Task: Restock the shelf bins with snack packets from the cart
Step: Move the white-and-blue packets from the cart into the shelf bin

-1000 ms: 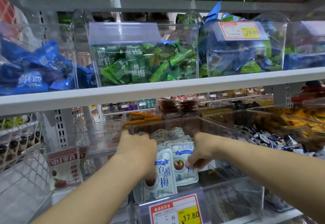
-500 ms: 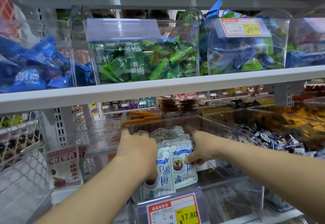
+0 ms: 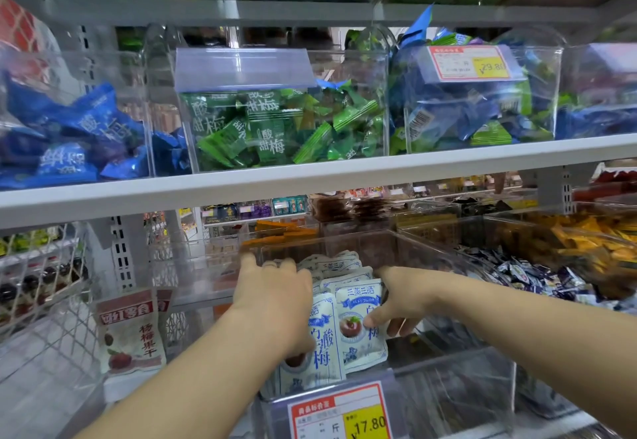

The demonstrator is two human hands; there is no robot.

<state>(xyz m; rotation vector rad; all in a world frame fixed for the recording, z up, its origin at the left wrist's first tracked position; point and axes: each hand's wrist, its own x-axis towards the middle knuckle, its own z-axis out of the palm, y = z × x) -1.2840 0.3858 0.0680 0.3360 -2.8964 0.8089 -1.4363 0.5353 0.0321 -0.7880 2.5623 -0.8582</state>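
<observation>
A clear plastic bin (image 3: 458,390) on the lower shelf holds several white-and-blue plum snack packets (image 3: 358,332), standing in a row toward the front. My left hand (image 3: 272,300) is inside the bin and grips the left side of the packet stack. My right hand (image 3: 400,300) rests on the stack's right side, thumb pressing the front packet and fingers curled around its edge. The lower parts of the packets are hidden behind the bin's price label (image 3: 341,411).
A red-and-white packet (image 3: 131,332) stands in the bin to the left. A wire basket (image 3: 38,287) lies far left. To the right is a bin of dark wrapped candies (image 3: 527,273). The upper shelf (image 3: 310,180) carries bins of green (image 3: 279,128) and blue packets.
Both hands stay on the packet stack. My right thumb has slid down onto the front packet's face, and the packets have shifted slightly.
</observation>
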